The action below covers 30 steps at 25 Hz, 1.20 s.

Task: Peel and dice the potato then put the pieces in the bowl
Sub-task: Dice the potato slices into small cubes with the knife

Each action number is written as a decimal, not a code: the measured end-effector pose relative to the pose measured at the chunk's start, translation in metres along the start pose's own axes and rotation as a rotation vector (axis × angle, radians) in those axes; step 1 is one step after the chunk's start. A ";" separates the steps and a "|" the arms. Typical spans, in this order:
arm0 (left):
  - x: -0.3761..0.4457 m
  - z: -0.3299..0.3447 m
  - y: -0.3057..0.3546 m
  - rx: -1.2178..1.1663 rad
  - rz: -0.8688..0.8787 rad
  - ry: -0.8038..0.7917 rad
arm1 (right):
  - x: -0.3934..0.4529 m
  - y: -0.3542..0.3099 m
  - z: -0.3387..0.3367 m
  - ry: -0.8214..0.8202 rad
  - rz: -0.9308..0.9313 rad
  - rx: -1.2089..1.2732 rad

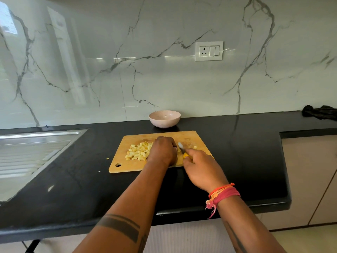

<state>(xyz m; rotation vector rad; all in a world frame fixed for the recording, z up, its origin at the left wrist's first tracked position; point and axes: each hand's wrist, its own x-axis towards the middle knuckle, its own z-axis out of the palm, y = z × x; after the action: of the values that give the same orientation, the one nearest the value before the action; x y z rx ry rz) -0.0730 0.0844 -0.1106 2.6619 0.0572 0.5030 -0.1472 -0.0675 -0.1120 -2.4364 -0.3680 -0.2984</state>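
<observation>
Right hand [198,167] grips the knife [183,149]; left hand [162,149], curled, pins the last potato on the board [131,166] beside the dice [139,151]. Advise fingertips tucked, even cuts. Bowl [164,118] behind is empty.

Diced potato [139,152] (pale) beside bowl [164,118]

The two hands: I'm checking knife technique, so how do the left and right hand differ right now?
The right hand grips the yellow-handled knife; the left hand holds no tool and rests curled, knuckles up, on the cutting board. The left hand sits beside the diced potato pile; the right hand is at the board's near right edge. The right wrist wears red threads; the left wrist is bare. Both are over the board.
</observation>
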 end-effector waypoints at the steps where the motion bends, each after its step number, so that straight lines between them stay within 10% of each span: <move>1: -0.001 0.000 0.000 0.011 0.009 0.002 | 0.001 0.002 -0.001 0.007 0.026 0.057; 30: 0.005 0.002 -0.008 0.026 0.040 -0.007 | -0.007 -0.004 0.005 0.004 -0.099 -0.246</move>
<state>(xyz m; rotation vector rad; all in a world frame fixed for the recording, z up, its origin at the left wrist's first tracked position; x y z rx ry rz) -0.0670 0.0918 -0.1138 2.6949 0.0089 0.5093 -0.1542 -0.0627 -0.1153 -2.6616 -0.4752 -0.4133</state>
